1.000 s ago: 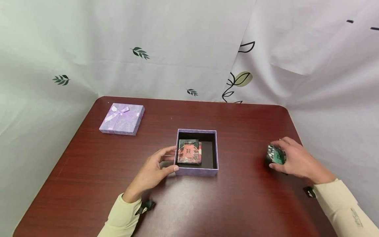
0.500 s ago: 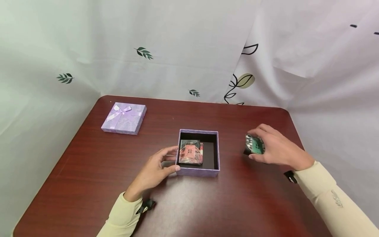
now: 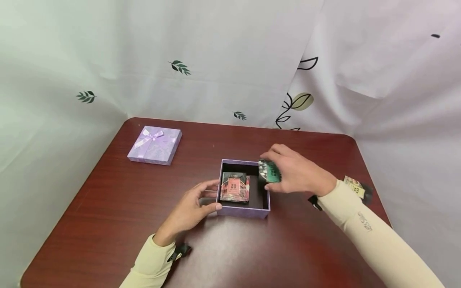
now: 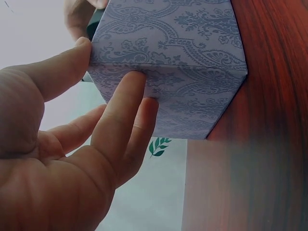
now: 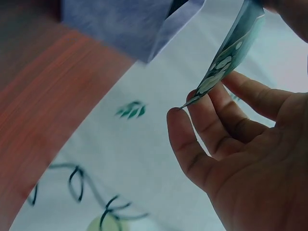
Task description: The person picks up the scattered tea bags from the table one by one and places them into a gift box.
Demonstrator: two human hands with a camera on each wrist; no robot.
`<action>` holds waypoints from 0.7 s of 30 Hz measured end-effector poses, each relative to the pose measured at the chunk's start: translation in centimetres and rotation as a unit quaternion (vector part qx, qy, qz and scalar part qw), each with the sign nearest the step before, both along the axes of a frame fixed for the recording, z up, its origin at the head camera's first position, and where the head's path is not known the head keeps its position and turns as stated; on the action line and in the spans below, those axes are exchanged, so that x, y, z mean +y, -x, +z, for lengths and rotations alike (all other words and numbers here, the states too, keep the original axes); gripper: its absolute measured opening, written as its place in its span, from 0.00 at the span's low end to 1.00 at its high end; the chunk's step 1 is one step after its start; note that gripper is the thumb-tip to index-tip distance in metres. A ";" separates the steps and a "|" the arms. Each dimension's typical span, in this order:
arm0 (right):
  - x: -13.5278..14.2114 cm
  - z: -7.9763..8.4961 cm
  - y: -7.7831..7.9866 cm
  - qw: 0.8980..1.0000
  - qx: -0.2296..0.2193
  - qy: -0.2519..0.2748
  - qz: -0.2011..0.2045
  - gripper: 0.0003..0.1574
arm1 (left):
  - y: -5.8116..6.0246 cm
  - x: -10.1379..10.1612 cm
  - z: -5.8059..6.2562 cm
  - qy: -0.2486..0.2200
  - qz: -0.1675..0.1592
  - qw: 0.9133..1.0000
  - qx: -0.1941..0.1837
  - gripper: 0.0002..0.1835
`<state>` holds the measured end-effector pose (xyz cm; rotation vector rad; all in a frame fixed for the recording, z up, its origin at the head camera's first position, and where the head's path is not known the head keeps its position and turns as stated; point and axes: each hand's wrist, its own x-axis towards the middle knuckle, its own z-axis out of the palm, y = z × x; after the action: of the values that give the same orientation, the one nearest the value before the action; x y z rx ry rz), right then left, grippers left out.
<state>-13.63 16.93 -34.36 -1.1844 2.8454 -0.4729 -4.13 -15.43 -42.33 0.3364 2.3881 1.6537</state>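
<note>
A lilac patterned box [image 3: 242, 213] with a dark inside stands uncovered on the table, and red-and-black printed square packets [image 3: 234, 187] lie in its left part. My left hand [image 3: 189, 210] touches the box's left side and near-left corner; in the left wrist view its fairly straight fingers [image 4: 120, 115] rest on the patterned wall. My right hand [image 3: 293, 170] pinches a green packet with white flowers [image 3: 269, 172] between thumb and fingers, over the right rim of the box. Seen from the right wrist, this green packet [image 5: 226, 60] is tilted, its edge against the fingertips.
A lilac lid [image 3: 155, 146] with a ribbon bow lies at the back left of the table [image 3: 108, 208]. To the right, partly behind my right sleeve, lies a yellowish packet [image 3: 354, 187]. A white curtain [image 3: 216, 60] with leaf prints hangs behind the table.
My right hand has carried the green packet leftward from the table's right side to the box, uncovering the yellowish packet. My left hand has stayed against the box.
</note>
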 end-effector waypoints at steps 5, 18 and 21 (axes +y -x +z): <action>-3.2 -0.3 0.2 1.000 0.002 -0.001 0.027 0.49 | 0.0 0.0 0.0 -0.002 -0.001 1.000 -0.001 0.38; -9.0 -3.4 0.4 0.998 -0.014 -0.056 0.032 0.51 | 0.2 -0.4 0.0 0.005 -0.010 1.000 0.000 0.37; -9.7 -4.1 0.2 0.997 -0.013 -0.062 0.037 0.51 | 0.2 -0.4 0.0 0.010 -0.009 1.000 0.003 0.37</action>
<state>-13.80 7.24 -38.45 -1.2461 2.7521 -0.3015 -4.33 -15.83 -42.32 0.3596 2.3971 1.6216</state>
